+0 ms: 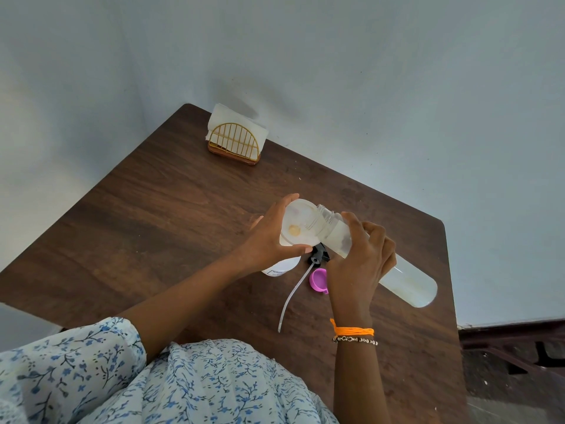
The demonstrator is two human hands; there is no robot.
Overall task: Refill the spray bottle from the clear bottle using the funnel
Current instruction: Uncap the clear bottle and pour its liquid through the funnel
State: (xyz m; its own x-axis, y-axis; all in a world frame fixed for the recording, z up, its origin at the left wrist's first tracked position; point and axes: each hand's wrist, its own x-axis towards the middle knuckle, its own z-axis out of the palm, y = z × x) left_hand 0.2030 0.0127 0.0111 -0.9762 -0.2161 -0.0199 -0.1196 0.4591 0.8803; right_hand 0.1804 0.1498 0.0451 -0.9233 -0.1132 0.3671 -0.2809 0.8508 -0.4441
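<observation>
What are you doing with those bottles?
A person is filling a spray bottle on the brown table. Their left hand holds a white funnel on top of it. Their right hand tips a clear bottle so its open mouth sits over the funnel. The black spray head with its tube and a pink cap lie on the table.

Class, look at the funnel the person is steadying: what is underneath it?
Under the funnel, held by the left hand, the white spray bottle shows only its lower body. Its neck and opening are covered by the funnel and hand.
</observation>
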